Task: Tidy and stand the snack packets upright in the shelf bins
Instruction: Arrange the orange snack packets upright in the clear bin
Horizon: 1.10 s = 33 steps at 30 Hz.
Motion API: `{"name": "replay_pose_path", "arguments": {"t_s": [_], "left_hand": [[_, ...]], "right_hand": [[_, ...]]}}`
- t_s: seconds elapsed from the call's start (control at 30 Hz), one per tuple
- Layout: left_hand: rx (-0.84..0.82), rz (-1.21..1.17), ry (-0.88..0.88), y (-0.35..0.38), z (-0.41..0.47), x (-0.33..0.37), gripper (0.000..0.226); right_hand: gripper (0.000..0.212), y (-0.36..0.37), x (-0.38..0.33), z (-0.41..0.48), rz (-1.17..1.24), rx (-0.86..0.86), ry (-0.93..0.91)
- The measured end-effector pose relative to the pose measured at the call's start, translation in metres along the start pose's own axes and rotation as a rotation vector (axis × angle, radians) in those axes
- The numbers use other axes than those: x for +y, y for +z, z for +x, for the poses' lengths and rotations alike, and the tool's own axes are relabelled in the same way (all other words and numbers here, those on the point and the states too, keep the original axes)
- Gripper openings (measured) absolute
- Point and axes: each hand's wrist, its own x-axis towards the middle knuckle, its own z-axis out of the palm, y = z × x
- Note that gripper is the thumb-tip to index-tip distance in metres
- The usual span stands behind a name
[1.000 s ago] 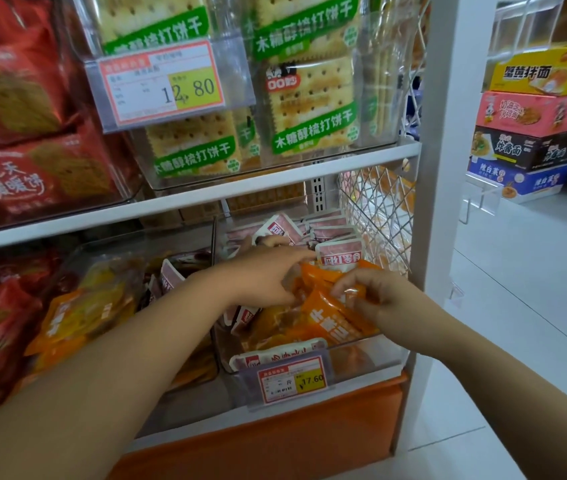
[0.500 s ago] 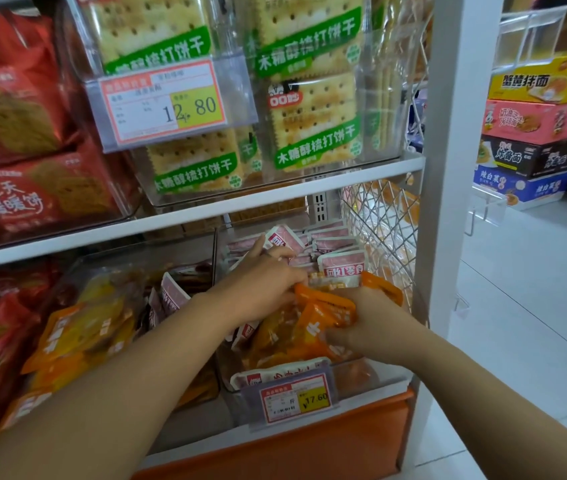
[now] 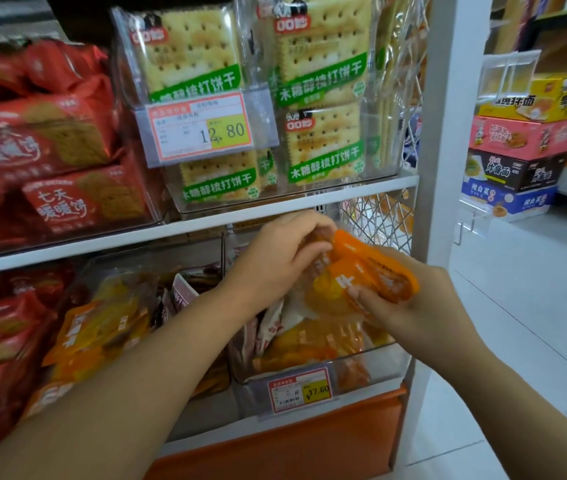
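Both hands hold a bunch of orange snack packets (image 3: 361, 271) lifted above the clear plastic bin (image 3: 382, 362) on the lower shelf. My left hand (image 3: 275, 261) grips the bunch's upper left end from above, fingers curled round it. My right hand (image 3: 410, 303) holds the bunch from below and the right, thumb on its front. More orange packets (image 3: 313, 344) and white-and-red packets (image 3: 268, 327) lie jumbled in the bin under the hands. What sits at the back of the bin is hidden by my hands.
A neighbouring bin (image 3: 102, 327) to the left holds yellow-orange packets. The upper shelf (image 3: 275, 206) carries cracker packs (image 3: 323, 147) and red biscuit packs (image 3: 77, 199). A white post (image 3: 448, 133) and wire mesh (image 3: 375, 216) bound the right side. Stacked noodle boxes (image 3: 521, 136) stand across the aisle.
Both hands have risen out of the bin, lifting the orange packets up towards the underside of the upper shelf. The camera has moved closer.
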Motion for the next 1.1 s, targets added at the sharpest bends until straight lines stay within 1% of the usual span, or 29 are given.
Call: {"name": "replay_pose_path", "arguments": {"t_s": [0.13, 0.17, 0.23, 0.33, 0.47, 0.5, 0.57, 0.63, 0.67, 0.73, 0.8, 0.93, 0.97, 1.03, 1.1], "left_hand": [[0.071, 0.063, 0.047, -0.019, -0.027, 0.014, 0.008], [0.092, 0.076, 0.045, -0.026, -0.039, 0.016, 0.007], [0.161, 0.099, 0.033, -0.042, -0.065, 0.016, 0.008], [0.271, 0.172, 0.007, -0.072, -0.101, 0.009, 0.011], [0.383, 0.234, -0.085, -0.111, -0.139, -0.018, 0.011], [0.401, 0.248, -0.123, -0.118, -0.146, -0.027, 0.011], [0.407, 0.276, -0.246, -0.127, -0.157, -0.046, 0.018], [0.32, 0.277, -0.415, -0.13, -0.164, -0.066, 0.027], [0.226, 0.262, -0.478, -0.129, -0.168, -0.074, 0.03], [0.012, 0.2, -0.524, -0.12, -0.177, -0.084, 0.036], [-0.134, 0.162, -0.53, -0.111, -0.186, -0.088, 0.041], [-0.256, 0.257, -0.571, -0.102, -0.183, -0.091, 0.048], [-0.275, 0.277, -0.597, -0.102, -0.18, -0.092, 0.05], [-0.264, 0.306, -0.628, -0.102, -0.178, -0.093, 0.052], [-0.238, 0.378, -0.648, -0.105, -0.182, -0.09, 0.052]], "right_hand": [[0.048, 0.008, -0.023, -0.012, -0.054, 0.013, -0.13], [0.046, 0.015, -0.028, -0.015, -0.069, 0.004, -0.177], [0.041, 0.031, -0.04, -0.019, -0.103, -0.031, -0.271], [0.043, 0.059, -0.062, -0.011, -0.151, -0.08, -0.384], [0.045, 0.105, -0.089, 0.021, -0.212, -0.168, -0.54], [0.045, 0.118, -0.094, 0.03, -0.232, -0.182, -0.575], [0.049, 0.146, -0.097, 0.047, -0.289, -0.217, -0.624], [0.057, 0.169, -0.093, 0.06, -0.386, -0.29, -0.62], [0.061, 0.18, -0.089, 0.064, -0.449, -0.343, -0.584], [0.07, 0.195, -0.078, 0.068, -0.571, -0.44, -0.489], [0.08, 0.2, -0.068, 0.072, -0.617, -0.593, -0.385], [0.098, 0.192, -0.067, 0.094, -0.559, -0.835, -0.242], [0.099, 0.192, -0.066, 0.099, -0.548, -0.861, -0.201], [0.098, 0.197, -0.065, 0.102, -0.539, -0.876, -0.128], [0.096, 0.206, -0.067, 0.102, -0.518, -0.876, -0.137]]}}
